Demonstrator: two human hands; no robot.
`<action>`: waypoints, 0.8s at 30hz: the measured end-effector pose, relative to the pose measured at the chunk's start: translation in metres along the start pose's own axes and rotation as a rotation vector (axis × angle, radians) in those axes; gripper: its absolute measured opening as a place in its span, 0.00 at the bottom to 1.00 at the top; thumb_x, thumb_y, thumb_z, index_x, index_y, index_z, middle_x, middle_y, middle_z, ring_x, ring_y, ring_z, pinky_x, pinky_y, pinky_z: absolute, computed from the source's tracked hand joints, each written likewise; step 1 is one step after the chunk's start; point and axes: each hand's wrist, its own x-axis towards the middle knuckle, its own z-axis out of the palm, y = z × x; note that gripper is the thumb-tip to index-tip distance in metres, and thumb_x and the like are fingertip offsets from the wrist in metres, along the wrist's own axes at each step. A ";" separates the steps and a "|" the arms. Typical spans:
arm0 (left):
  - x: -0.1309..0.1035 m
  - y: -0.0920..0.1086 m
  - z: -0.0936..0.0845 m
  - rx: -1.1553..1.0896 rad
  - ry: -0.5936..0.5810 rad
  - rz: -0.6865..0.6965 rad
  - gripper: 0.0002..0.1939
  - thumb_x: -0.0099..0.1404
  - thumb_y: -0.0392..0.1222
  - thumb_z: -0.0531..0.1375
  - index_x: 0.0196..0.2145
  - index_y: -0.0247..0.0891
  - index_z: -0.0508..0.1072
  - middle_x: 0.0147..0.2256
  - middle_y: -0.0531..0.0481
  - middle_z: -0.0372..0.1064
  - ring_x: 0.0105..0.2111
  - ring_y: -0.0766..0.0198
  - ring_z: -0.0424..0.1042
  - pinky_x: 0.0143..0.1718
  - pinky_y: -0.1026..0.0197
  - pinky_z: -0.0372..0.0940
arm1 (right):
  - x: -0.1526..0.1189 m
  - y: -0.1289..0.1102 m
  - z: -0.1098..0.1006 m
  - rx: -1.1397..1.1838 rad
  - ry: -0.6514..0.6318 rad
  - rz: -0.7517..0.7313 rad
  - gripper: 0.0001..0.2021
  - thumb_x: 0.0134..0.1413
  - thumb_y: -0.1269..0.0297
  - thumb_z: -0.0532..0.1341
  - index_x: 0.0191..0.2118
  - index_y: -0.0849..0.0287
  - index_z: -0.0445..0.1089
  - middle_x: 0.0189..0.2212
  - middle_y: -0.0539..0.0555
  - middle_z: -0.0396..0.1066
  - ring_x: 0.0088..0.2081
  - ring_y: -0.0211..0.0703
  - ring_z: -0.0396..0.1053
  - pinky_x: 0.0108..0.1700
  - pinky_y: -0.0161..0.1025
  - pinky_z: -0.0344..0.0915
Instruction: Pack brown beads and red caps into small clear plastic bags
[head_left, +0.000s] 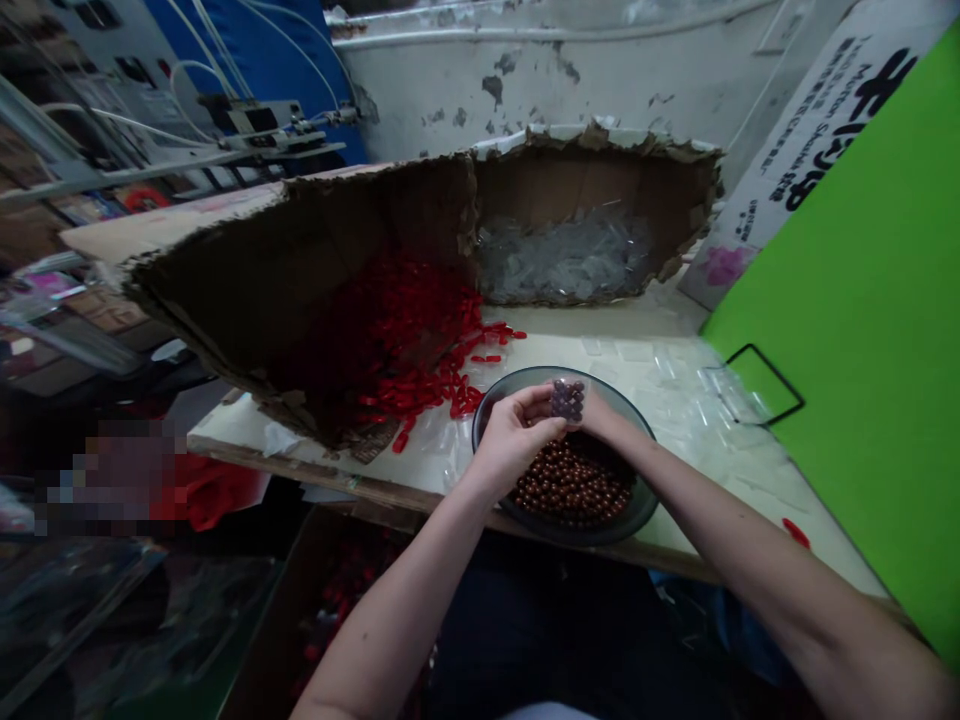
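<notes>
Over a dark round bowl (646,500) of glossy brown beads (574,488), my left hand (517,430) pinches a small clear case (568,400) between thumb and fingers. Rows of dark round beads show through the case. My right hand (589,408) is behind the case, at the bowl's far side, and its fingers are hidden. A heap of red pieces (412,330) spills from a torn cardboard box (225,280) to the left of the bowl.
Clear plastic pieces (570,255) fill a second cardboard compartment behind the bowl. More clear cases (675,370) lie on the pale table (622,325). A bright green panel (862,330) with a black wire loop (795,405) stands at the right. Machinery (262,120) is at the back left.
</notes>
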 end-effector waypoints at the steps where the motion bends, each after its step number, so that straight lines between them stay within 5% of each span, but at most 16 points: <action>1: 0.001 -0.001 -0.002 -0.001 0.006 0.003 0.20 0.48 0.35 0.68 0.41 0.32 0.73 0.33 0.47 0.76 0.33 0.64 0.74 0.42 0.58 0.68 | -0.004 0.000 -0.003 -0.021 0.025 0.013 0.08 0.45 0.63 0.64 0.34 0.56 0.73 0.28 0.55 0.75 0.35 0.50 0.71 0.39 0.43 0.66; 4: 0.002 -0.008 -0.009 0.006 0.011 0.011 0.17 0.52 0.38 0.67 0.40 0.33 0.73 0.33 0.48 0.75 0.32 0.65 0.74 0.41 0.59 0.68 | -0.020 -0.008 -0.015 -0.044 0.101 0.066 0.11 0.46 0.61 0.64 0.37 0.58 0.71 0.32 0.54 0.74 0.35 0.47 0.70 0.41 0.44 0.65; 10: 0.001 -0.023 -0.017 -0.023 0.054 0.011 0.14 0.57 0.45 0.65 0.36 0.36 0.69 0.35 0.49 0.74 0.34 0.64 0.75 0.38 0.62 0.68 | -0.062 -0.041 -0.039 0.435 0.143 0.185 0.16 0.50 0.56 0.65 0.43 0.57 0.71 0.37 0.54 0.75 0.38 0.43 0.72 0.43 0.41 0.68; 19: -0.011 -0.022 0.005 0.113 -0.019 -0.019 0.13 0.60 0.47 0.62 0.38 0.36 0.67 0.37 0.47 0.73 0.35 0.63 0.74 0.36 0.62 0.68 | -0.084 -0.068 -0.046 0.675 0.185 0.270 0.15 0.53 0.54 0.64 0.45 0.54 0.70 0.41 0.54 0.76 0.31 0.38 0.73 0.30 0.34 0.67; 24: -0.012 -0.025 0.013 0.191 -0.041 -0.010 0.11 0.61 0.44 0.60 0.39 0.36 0.68 0.36 0.49 0.71 0.34 0.65 0.72 0.36 0.63 0.69 | -0.088 -0.072 -0.041 0.654 0.195 0.231 0.13 0.54 0.55 0.64 0.44 0.52 0.71 0.40 0.52 0.76 0.40 0.41 0.73 0.44 0.38 0.67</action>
